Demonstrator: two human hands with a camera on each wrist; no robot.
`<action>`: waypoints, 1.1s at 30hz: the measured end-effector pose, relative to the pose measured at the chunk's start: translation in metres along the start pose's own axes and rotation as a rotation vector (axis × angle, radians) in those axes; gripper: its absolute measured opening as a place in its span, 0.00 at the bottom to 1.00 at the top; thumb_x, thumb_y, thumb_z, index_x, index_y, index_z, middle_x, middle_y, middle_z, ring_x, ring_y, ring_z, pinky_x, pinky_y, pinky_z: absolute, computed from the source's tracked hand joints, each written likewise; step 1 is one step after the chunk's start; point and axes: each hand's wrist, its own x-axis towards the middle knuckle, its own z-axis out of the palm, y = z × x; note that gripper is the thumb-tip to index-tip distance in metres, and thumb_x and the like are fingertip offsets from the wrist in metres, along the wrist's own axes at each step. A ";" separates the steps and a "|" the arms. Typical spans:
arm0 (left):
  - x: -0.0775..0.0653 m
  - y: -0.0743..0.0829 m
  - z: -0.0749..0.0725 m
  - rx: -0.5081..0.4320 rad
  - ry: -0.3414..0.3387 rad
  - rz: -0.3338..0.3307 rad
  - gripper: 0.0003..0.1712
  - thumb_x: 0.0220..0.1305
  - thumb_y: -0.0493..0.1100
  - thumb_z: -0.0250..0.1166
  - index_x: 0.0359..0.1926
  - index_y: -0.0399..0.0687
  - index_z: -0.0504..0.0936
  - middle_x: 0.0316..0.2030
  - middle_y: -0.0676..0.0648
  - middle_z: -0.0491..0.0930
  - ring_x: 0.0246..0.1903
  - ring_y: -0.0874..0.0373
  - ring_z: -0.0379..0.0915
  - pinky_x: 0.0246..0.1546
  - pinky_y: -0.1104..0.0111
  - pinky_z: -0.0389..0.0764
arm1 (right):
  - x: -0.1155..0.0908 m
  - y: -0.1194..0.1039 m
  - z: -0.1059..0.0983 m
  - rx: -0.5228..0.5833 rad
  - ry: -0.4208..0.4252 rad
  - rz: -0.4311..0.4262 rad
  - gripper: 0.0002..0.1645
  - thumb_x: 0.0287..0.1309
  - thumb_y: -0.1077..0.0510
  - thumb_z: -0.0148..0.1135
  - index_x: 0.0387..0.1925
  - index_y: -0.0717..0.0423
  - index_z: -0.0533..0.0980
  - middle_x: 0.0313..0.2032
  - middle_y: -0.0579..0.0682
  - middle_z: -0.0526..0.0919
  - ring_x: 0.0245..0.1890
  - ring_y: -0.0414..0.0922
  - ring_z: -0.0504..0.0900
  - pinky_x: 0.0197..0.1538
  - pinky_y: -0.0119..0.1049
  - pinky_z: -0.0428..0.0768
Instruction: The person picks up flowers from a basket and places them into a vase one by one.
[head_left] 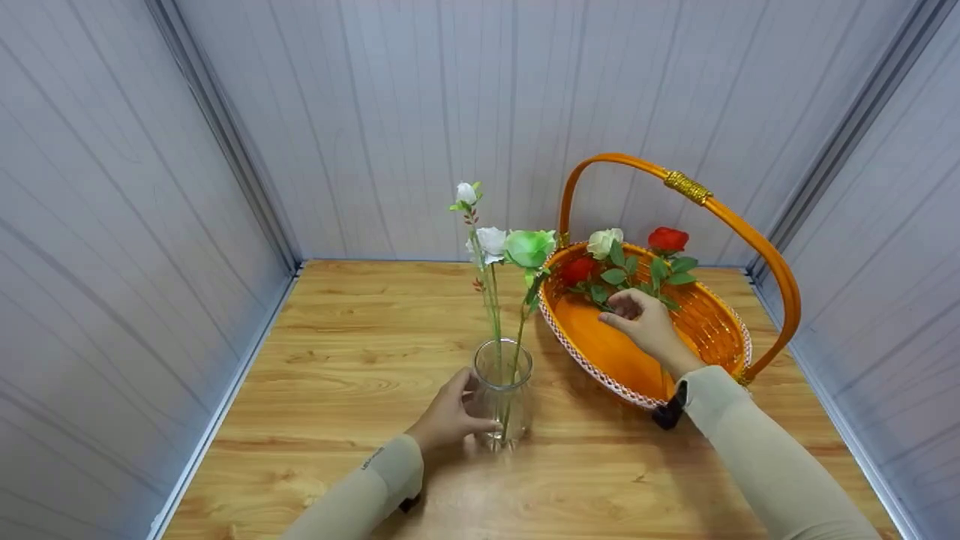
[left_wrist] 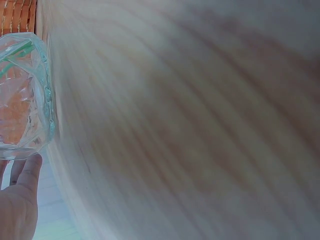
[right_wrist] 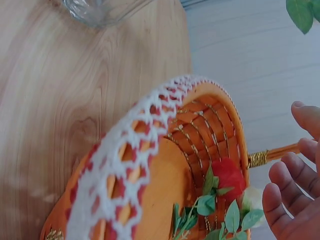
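My left hand (head_left: 450, 416) holds the clear glass vase (head_left: 517, 401) from its left side, thumb across the front; the left wrist view shows fingers (left_wrist: 31, 172) against the glass. In the vase stand a green rose (head_left: 529, 248) and white flowers (head_left: 491, 244) on long stems. Over the orange basket (head_left: 600, 341) hovers my right hand (head_left: 643, 324), its fingers loosely bent with nothing between them. Closest to it are leafy stems with a red rose (head_left: 577, 270), a cream rose (head_left: 604, 243) and another red rose (head_left: 667, 239), lying in the basket's far side.
The basket's tall arched handle (head_left: 757, 240) rises over its right side, with gold wrapping (head_left: 688, 187). White panel walls (head_left: 390, 135) enclose the wooden table (head_left: 360, 337) at the back and sides.
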 end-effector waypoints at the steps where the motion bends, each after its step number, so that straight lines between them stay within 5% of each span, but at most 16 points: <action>1: 0.000 0.000 0.000 -0.001 -0.003 -0.001 0.44 0.55 0.47 0.87 0.67 0.46 0.72 0.60 0.48 0.78 0.66 0.49 0.74 0.79 0.50 0.74 | 0.000 0.001 -0.001 0.004 0.001 0.005 0.20 0.70 0.54 0.75 0.54 0.63 0.81 0.42 0.54 0.84 0.39 0.42 0.78 0.42 0.25 0.80; 23: 0.001 -0.003 0.000 0.007 -0.010 -0.015 0.48 0.57 0.50 0.86 0.73 0.48 0.70 0.65 0.49 0.78 0.69 0.49 0.74 0.80 0.48 0.73 | -0.001 0.029 -0.024 -0.008 0.113 0.159 0.33 0.73 0.47 0.72 0.65 0.66 0.74 0.49 0.54 0.79 0.45 0.41 0.77 0.47 0.23 0.78; 33: 0.001 -0.002 -0.001 0.039 -0.007 0.006 0.48 0.55 0.48 0.87 0.70 0.42 0.70 0.63 0.46 0.78 0.67 0.48 0.74 0.78 0.51 0.75 | -0.007 0.045 -0.027 0.019 0.128 0.244 0.40 0.74 0.47 0.70 0.73 0.67 0.66 0.63 0.68 0.74 0.57 0.52 0.77 0.62 0.42 0.79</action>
